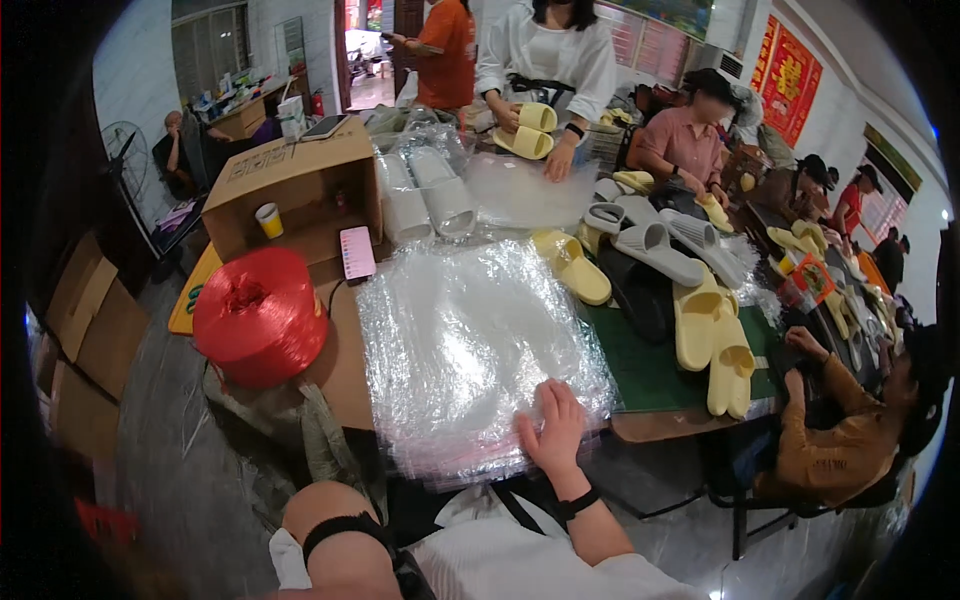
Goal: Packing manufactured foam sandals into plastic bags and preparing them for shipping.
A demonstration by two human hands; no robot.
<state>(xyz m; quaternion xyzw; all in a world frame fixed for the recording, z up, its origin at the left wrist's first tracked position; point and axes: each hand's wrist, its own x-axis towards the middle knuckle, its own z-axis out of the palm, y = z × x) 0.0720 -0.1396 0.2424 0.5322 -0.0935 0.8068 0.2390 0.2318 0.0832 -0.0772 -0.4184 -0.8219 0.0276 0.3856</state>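
Observation:
A thick stack of clear plastic bags (465, 340) lies at the table's near edge, shiny and slightly crumpled. My right hand (553, 428) rests flat on its near right corner, fingers stretched out, holding nothing. A black band circles that wrist. At the lower left, my left hand (325, 502) is close to my body, below the table edge. Its fingers are hidden, so what it holds, if anything, does not show. A yellow slide sandal (572, 266) touches the stack's far right side.
Left of the stack are a big red twine roll (260, 318), a phone (357, 253) and an open cardboard box (290, 185). Bagged white slides (440, 190) lie beyond. Grey slides (655, 250) and yellow slides (712, 340) fill the right. Across the table, a person holds yellow slides (527, 132).

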